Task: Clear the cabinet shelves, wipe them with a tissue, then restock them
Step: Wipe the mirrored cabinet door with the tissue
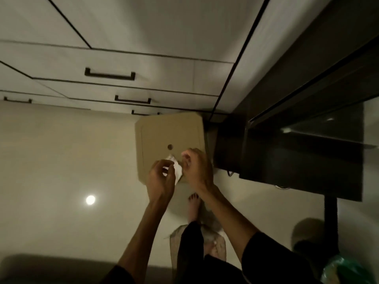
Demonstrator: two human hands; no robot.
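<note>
I look straight down at the floor. A white tissue (176, 168) hangs between both hands above a flat brown cardboard box (168, 132). My left hand (161, 178) pinches the tissue's left side with curled fingers. My right hand (195, 168) has its fingers curled at the tissue's right edge. White cabinet fronts (143, 37) with black bar handles (109, 74) fill the top of the view. No shelves are visible.
A dark cabinet or appliance with a glass panel (307, 140) stands at the right. My bare foot (193, 206) is on the pale floor (61, 160), which reflects a ceiling light. A green bag (344, 271) lies at the bottom right.
</note>
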